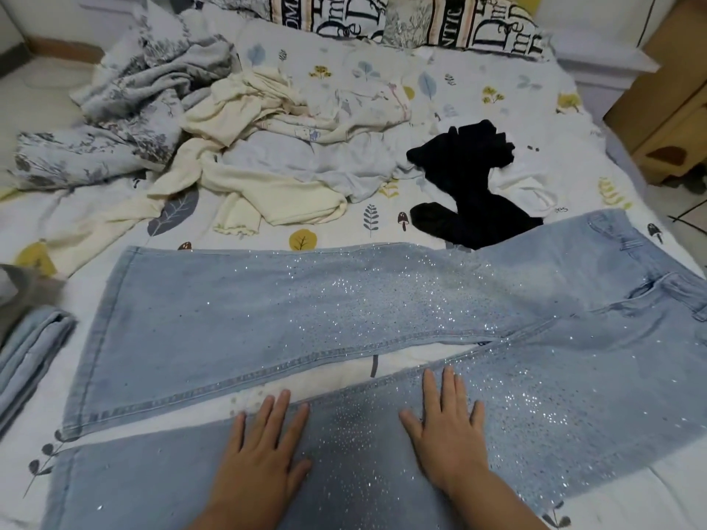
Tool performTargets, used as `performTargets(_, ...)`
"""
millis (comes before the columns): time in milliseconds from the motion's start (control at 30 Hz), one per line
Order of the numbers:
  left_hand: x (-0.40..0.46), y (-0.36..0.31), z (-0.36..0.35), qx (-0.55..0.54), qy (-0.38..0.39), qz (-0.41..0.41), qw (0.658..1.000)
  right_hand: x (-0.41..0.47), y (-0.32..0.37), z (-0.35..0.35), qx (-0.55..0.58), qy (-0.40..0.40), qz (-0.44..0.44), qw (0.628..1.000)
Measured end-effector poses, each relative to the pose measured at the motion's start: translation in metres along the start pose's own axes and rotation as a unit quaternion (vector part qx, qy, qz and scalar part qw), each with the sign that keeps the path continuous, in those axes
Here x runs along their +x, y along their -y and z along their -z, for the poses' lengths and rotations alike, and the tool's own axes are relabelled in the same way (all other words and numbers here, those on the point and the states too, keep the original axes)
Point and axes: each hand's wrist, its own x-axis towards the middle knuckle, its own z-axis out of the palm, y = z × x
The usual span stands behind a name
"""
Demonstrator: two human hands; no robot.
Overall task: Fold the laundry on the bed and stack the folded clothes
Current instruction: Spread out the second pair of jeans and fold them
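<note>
On the near half of the bed (pixel 478 82), a pair of light-blue glitter jeans (pixel 306 300) lies spread sideways, waistband to the right and hems to the left, the two legs parted in a narrow V that shows the printed sheet between them. Both hands lie flat on the nearer leg: the left hand (pixel 264 449) rests at its upper edge with fingers straight and slightly spread, two fingertips reaching past the seam onto the sheet, and the right hand (pixel 447 426) presses palm-down just beside it, fingers splayed. Neither hand grips anything. This flat, open pose reads as smoothing the denim so it lies without wrinkles, probably ahead of bringing one leg over the other.

Behind the jeans, the unfolded laundry waits in a heap: a cream ribbed garment (pixel 245 193), a pale blue piece (pixel 306 162) tangled with it, and a black garment (pixel 466 181) whose lower end touches or slips under the far leg; which of the two is unclear. A grey floral blanket (pixel 126 101) is bunched at the far left, lettered pillows (pixel 421 17) at the head. At the left edge a folded blue item (pixel 30 357) seems to start the stack, though it is cut off, as is something grey above it. The waistband runs out of frame on the right, and the near leg's lower edge is hidden by the forearms.
</note>
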Motion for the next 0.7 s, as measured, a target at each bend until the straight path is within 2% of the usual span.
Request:
performTargets(67,0.005,-0.007,0.011,0.019,0.013,0.007,1.000,-0.002,-0.002,0.016,0.005,0.003,0.016,1.000)
performTargets(133,0.016,-0.012,0.027,0.029,0.025,0.015,0.999,-0.001,-0.007,0.037,0.001,-0.049,0.044,0.998)
performTargets(233,0.040,-0.021,0.053,-0.007,-0.028,0.002,1.000,0.007,-0.017,0.076,-0.005,-0.116,0.091,0.989)
performTargets(367,0.082,-0.043,0.088,-0.021,-0.079,-0.008,0.997,0.033,-0.045,0.127,-0.015,-0.131,0.117,0.984)
performTargets(533,0.142,-0.069,0.116,-0.015,-0.092,0.008,0.996,0.071,-0.090,0.179,-0.030,-0.160,0.106,0.981)
performTargets(633,0.179,-0.080,0.123,-0.013,-0.019,0.057,0.998,0.099,-0.113,0.201,-0.071,-0.151,0.082,0.983)
performTargets(700,0.205,-0.080,0.117,0.020,-0.019,0.060,0.998,0.120,-0.126,0.210,-0.098,-0.139,0.069,0.983)
